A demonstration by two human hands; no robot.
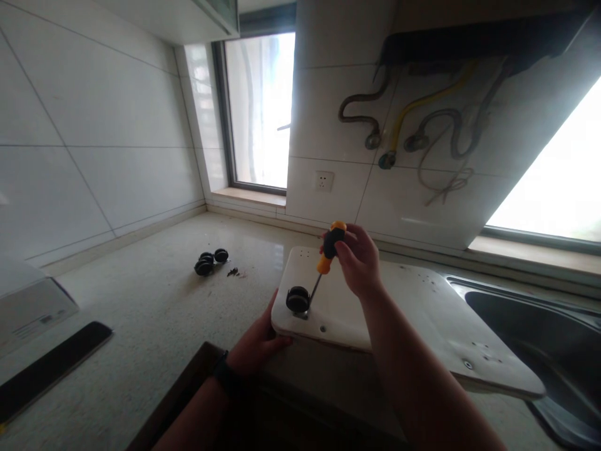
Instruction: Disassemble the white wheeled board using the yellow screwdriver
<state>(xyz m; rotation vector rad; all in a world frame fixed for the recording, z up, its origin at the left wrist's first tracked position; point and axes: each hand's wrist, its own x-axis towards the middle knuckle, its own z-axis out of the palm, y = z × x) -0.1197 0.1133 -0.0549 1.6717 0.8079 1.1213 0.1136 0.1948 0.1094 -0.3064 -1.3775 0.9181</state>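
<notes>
My right hand (361,263) is closed around the yellow-and-black handle of a screwdriver (333,243). The screwdriver is tilted, and its shaft runs down to the metal base of a black caster wheel (298,299). That caster stands on the near left corner of a white board (350,313) with rounded corners. Gripping the board's left corner is my left hand (258,341), thumb at the near edge and the other fingers partly hidden along the side. Small holes dot the board's other corners. The screwdriver tip's exact contact with a screw is too small to tell.
Several loose black casters (205,264) lie on the speckled countertop (154,313), with small dark screws (233,272) beside them. A long black strip (56,369) and a white box (37,310) are at left. The board reaches a metal sink (521,332) at right.
</notes>
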